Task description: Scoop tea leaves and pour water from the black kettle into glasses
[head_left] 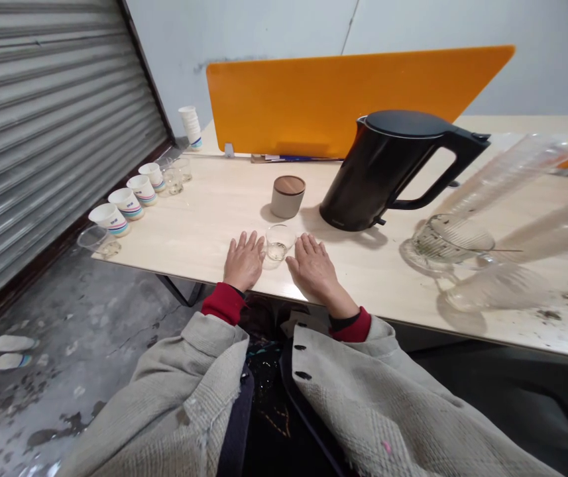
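Observation:
My left hand [244, 260] lies flat and open on the pale wooden table [204, 218], palm down. My right hand [313, 265] lies flat and open beside it. Between the two hands stands a small clear glass cup [278, 243] with a little liquid at the bottom; neither hand grips it. Just beyond the cup sits a grey round canister with a brown lid [287, 195]. A black electric kettle [393, 169] stands to its right, handle pointing right.
Several paper cups [127, 203] and small clear cups [95, 240] line the table's left edge; a stack of paper cups [191, 126] stands further back. An orange divider [353, 93] crosses the table. Clear glass vessels [455, 242] sit at right. A roller shutter [40, 119] is at left.

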Demonstrator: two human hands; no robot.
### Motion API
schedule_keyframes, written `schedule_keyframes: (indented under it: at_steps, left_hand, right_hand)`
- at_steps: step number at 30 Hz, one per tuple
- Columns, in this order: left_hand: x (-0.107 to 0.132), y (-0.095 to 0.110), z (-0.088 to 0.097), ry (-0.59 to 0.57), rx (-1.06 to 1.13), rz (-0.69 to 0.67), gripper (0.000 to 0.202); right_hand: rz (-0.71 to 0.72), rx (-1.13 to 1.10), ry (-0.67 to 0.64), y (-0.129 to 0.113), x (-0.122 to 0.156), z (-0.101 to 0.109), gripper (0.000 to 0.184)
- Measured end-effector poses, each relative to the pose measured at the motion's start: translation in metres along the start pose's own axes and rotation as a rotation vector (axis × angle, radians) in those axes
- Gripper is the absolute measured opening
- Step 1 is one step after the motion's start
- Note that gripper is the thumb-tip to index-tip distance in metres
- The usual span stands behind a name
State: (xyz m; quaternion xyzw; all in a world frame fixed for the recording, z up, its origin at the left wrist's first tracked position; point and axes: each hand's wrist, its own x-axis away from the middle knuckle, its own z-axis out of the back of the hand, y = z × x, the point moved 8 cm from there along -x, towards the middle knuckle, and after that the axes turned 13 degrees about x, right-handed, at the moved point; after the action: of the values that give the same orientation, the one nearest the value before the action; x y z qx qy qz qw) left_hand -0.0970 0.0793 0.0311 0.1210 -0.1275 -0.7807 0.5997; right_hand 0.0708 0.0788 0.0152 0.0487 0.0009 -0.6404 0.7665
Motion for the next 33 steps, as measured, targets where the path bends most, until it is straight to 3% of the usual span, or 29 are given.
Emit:
schedule_keyframes:
  at_steps: [33]
  left_hand:
    - [-0.003,0.002,0.003,-0.001,-0.019,0.006,0.063]
  right_hand:
    - [-0.009,-0.054,-0.055,0.000,-0.002,0.004,0.072]
